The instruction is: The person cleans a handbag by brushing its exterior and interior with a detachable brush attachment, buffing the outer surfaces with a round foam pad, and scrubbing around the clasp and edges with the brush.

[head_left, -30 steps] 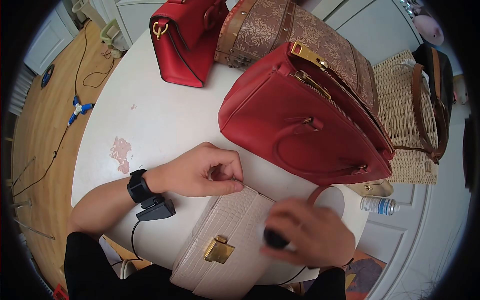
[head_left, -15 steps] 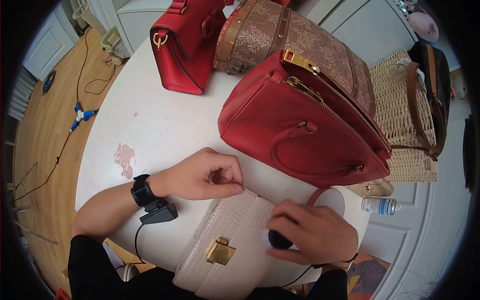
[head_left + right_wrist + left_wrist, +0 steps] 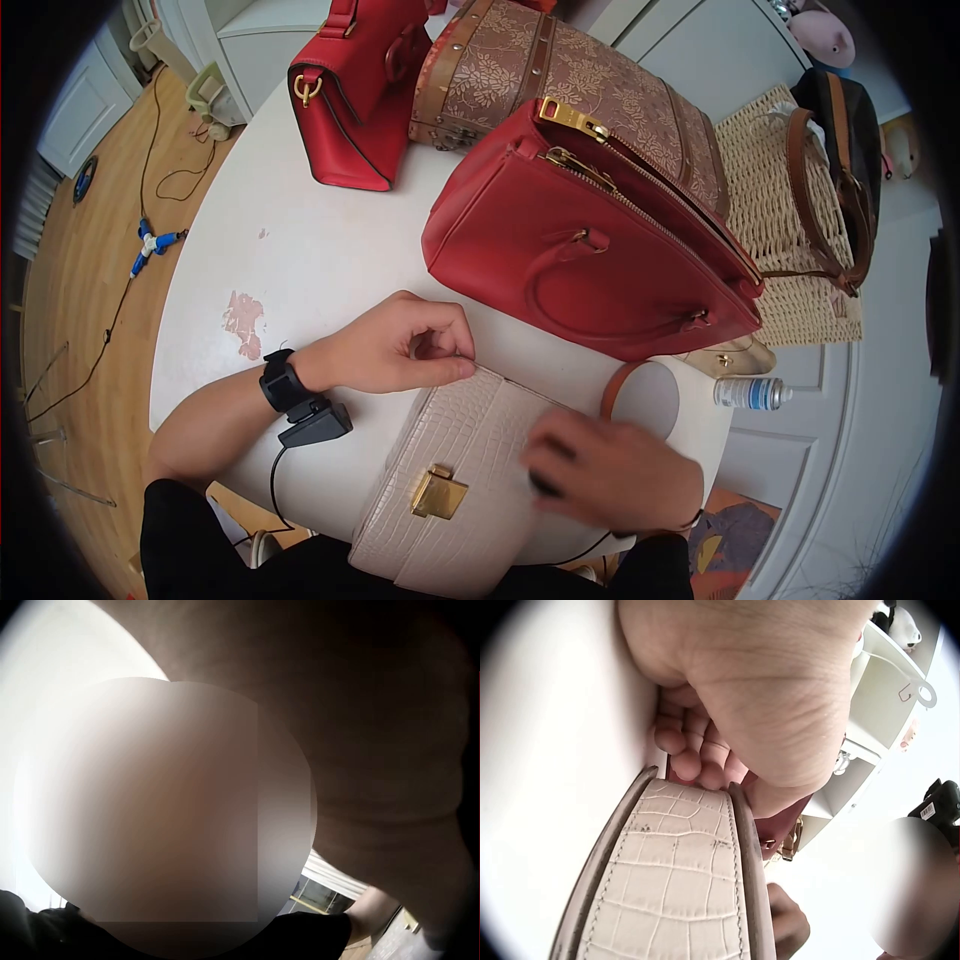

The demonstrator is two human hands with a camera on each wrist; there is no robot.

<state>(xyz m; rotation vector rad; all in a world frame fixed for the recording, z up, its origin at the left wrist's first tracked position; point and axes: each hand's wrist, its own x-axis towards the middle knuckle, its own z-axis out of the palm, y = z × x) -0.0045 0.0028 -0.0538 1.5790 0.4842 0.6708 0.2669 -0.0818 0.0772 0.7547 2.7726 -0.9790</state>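
A beige crocodile-embossed handbag [image 3: 470, 430] with a gold clasp [image 3: 439, 492] lies at the table's near edge, against the lap. My left hand [image 3: 410, 345] grips its far corner, thumb on the front face. The left wrist view shows the curled fingers at the end of the bag's stitched side panel [image 3: 675, 877]. Over the bag's right part, my right hand [image 3: 620, 475], blurred, holds a small rounded black thing [image 3: 543, 484] low against the surface; its kind I cannot tell. A blurred patch covers much of the right wrist view.
Beyond the hands stands a large red handbag [image 3: 500, 240], with a smaller red bag [image 3: 350, 120], a floral trunk [image 3: 600, 95] and a wicker basket [image 3: 790, 220] behind. A spray can [image 3: 748, 392] lies at the right, near a brown strap [image 3: 622, 385]. The white tabletop [image 3: 330, 240] has chipped paint.
The head view has shifted slightly. My right hand, sharper half a second ago, is blurred by motion and turned so less of the black thing shows. My left hand keeps its grip.
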